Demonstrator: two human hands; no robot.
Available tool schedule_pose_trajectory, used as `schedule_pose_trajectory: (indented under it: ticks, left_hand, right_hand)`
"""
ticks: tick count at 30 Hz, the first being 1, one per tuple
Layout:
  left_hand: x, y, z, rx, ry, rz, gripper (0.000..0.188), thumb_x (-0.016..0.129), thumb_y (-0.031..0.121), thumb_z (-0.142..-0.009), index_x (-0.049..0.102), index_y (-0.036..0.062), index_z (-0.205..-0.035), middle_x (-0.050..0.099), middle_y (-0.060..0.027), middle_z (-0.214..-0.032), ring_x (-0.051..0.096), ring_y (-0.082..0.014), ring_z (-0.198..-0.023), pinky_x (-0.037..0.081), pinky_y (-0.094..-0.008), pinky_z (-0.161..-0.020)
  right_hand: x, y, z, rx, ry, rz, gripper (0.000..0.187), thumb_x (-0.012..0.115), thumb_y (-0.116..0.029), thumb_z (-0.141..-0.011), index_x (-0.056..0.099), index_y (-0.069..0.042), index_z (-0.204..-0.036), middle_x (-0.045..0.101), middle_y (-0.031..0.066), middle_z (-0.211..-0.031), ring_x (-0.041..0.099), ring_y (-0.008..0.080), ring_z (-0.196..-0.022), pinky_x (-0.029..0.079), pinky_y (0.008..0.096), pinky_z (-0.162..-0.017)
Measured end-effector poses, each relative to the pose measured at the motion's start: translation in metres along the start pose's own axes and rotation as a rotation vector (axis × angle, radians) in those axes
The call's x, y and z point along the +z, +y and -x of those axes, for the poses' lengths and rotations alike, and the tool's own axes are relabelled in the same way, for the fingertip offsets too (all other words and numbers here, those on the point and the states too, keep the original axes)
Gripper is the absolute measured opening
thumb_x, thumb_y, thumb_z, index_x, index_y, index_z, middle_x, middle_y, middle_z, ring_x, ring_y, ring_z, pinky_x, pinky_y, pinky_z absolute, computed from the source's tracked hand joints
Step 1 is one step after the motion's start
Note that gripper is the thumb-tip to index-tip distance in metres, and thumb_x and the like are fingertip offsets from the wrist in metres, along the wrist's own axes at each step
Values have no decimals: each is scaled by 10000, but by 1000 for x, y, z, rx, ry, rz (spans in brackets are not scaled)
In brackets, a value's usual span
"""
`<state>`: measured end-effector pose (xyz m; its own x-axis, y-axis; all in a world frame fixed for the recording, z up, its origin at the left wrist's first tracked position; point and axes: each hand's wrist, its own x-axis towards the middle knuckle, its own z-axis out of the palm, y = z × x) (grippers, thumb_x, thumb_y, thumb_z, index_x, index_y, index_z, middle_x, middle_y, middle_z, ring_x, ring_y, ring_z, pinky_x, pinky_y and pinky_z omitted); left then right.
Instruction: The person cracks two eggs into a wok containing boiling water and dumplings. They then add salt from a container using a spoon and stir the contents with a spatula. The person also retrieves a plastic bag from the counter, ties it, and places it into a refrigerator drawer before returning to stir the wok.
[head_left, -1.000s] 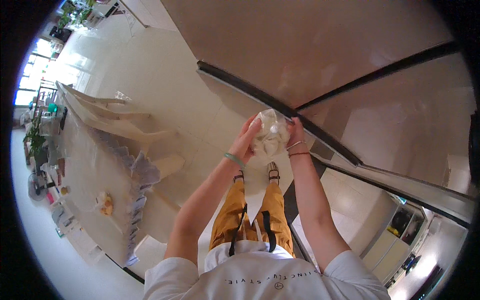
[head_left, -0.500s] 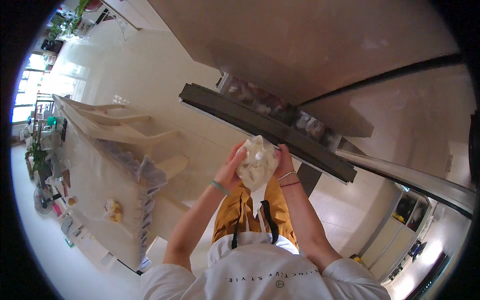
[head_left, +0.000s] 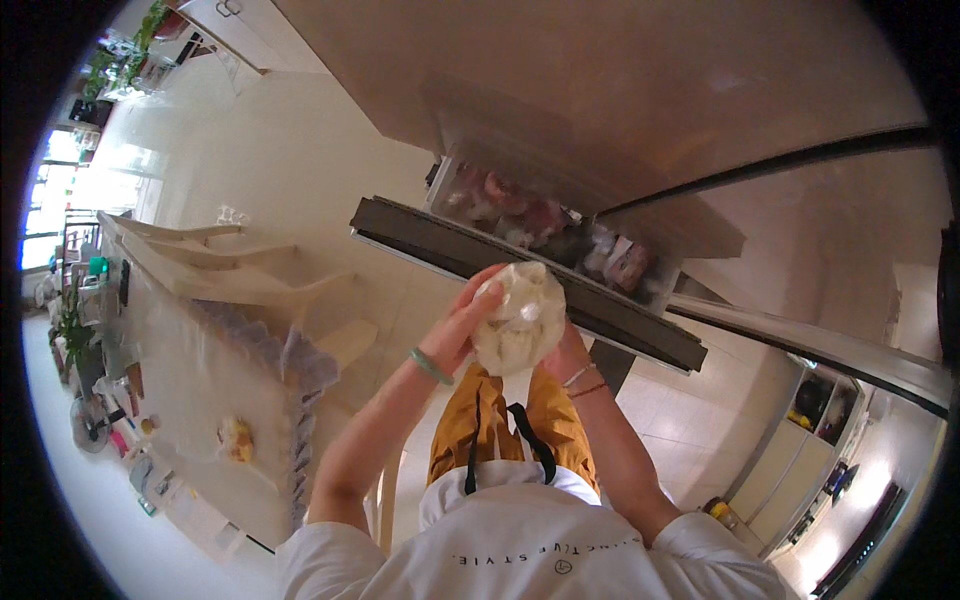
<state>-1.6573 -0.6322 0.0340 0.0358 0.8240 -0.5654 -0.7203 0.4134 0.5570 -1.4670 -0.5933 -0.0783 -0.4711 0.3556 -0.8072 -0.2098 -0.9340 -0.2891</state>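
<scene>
A: Hand state?

B: Both clamped on one pale, lumpy plastic bag (head_left: 518, 320) of something whitish, contents not identifiable. Left hand (head_left: 470, 320) wraps its left side, fingers curled over the top. Right hand (head_left: 563, 350) is mostly hidden behind the bag, cupping it from below and right.

A: Where does the bag sit relative to the drawer?

B: Just in front of the open freezer drawer (head_left: 520, 270), overlapping its dark front rail in view. The drawer cavity with red and white packets (head_left: 545, 215) lies directly beyond the hands, away from the body.

A: Long axis?

B: Bag is roughly round, slightly taller than wide. No strong axis.

A: Which hand is nearer the drawer?

B: Left fingertips sit highest, touching distance from the rail. Right is lower, closer to the orange trousers (head_left: 490, 430).
</scene>
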Motion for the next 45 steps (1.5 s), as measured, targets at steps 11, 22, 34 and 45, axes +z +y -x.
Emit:
schedule_pose_trajectory:
  ticks: [11, 22, 34, 45]
  left_hand:
    - [11, 24, -143, -24, -88, -605, 729, 672, 471, -742, 434, 29, -1271, 554, -86, -1116, 536, -167, -993, 449, -293, -830]
    - [21, 41, -177, -254, -52, -673, 548, 667, 455, -759, 504, 91, -1136, 596, -42, -958, 593, -170, -800, 505, -319, -669]
    - [-42, -41, -259, 5, 86, -1433, 379, 601, 303, -835, 540, 101, -1150, 538, -69, -1214, 529, -246, -1089, 438, -408, -893]
    - [-76, -118, -323, -169, 202, -1452, 579, 606, 353, -823, 419, 86, -1301, 427, -29, -1354, 376, -270, -1257, 389, -365, -935]
  right_hand:
    - [29, -103, 12, -300, 14, 64, 399, 542, -411, -875, 545, -99, -1124, 584, 79, -1062, 580, 204, -934, 508, 359, -743]
    - [-5, -143, -54, -73, 9, 135, 259, 522, -273, -885, 564, -92, -1066, 607, 80, -988, 599, 222, -868, 516, 349, -651]
    - [-18, -136, -121, -162, 203, 41, 315, 550, -239, -856, 533, -76, -1125, 572, 64, -1120, 540, 238, -1022, 478, 412, -833]
    - [-84, -139, -178, -566, 319, 811, 620, 588, -423, -823, 470, 55, -1200, 520, 199, -1229, 471, 325, -1155, 392, 373, -934]
